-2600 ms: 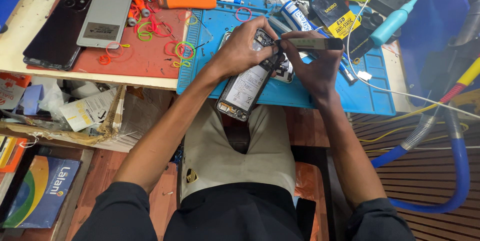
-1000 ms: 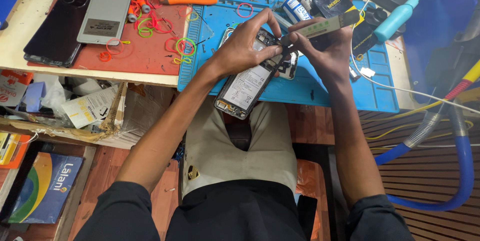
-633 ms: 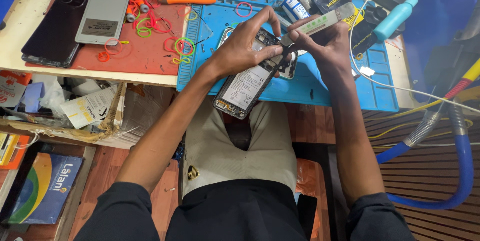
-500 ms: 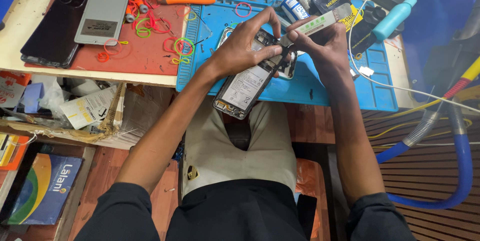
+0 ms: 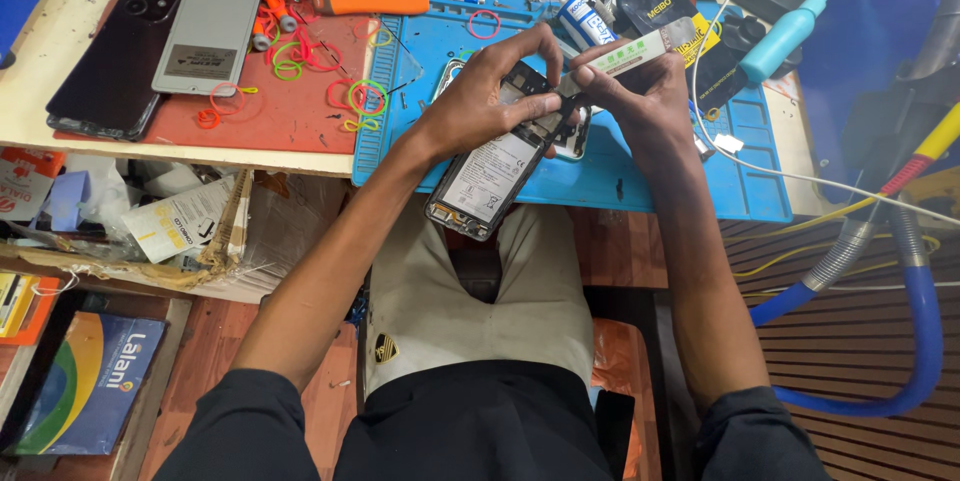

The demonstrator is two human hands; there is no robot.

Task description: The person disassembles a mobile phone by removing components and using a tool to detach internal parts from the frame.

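Both your hands meet over the blue mat [image 5: 640, 176]. Your left hand [image 5: 480, 101] clamps the opened phone [image 5: 490, 166]; your right hand [image 5: 640, 91] pinches a pale strip [image 5: 635, 51] against its top end.

Bare forearms, dark sleeves, pale trousers

The person wears a black top whose sleeves are pushed up to the elbows, leaving both forearms bare down to the left hand [image 5: 478, 106] and the right hand [image 5: 640, 101]. Neither wrist nor any finger carries a watch, band or ring. The black hem hangs loose over the lap at the near edge. Below it are light beige trousers, creased along the thighs, with a small dark and gold badge near the left pocket.
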